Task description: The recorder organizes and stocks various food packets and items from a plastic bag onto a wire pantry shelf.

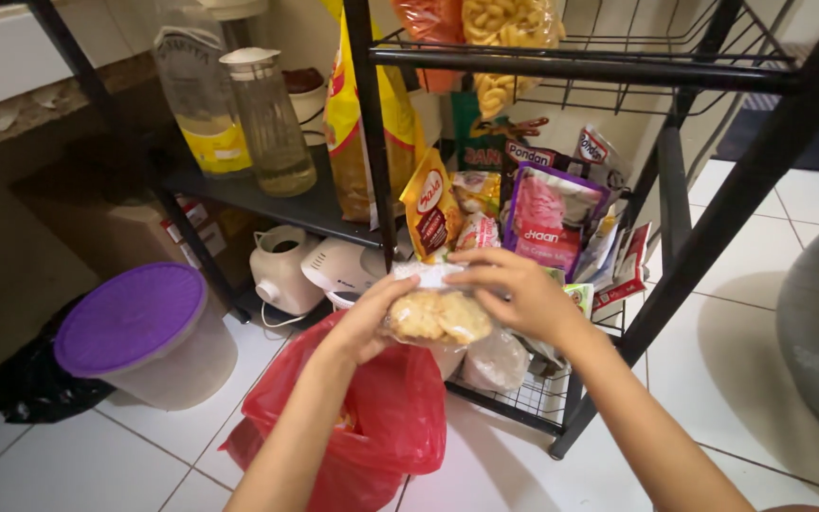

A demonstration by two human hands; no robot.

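A purple-lidded tub sits on the tiled floor beside a black metal rack. On its shelf stand a clear jug and a big oil bottle, with a white appliance below. Near the tub lies a red plastic bag.

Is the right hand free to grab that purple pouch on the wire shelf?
Probably not yet: the right hand and left hand both hold the clear bag of crackers. The purple pouch stands unobstructed just behind.

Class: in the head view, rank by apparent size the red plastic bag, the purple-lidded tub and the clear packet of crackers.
1. red plastic bag, though nearer the camera
2. purple-lidded tub
3. packet of crackers, held by both hands
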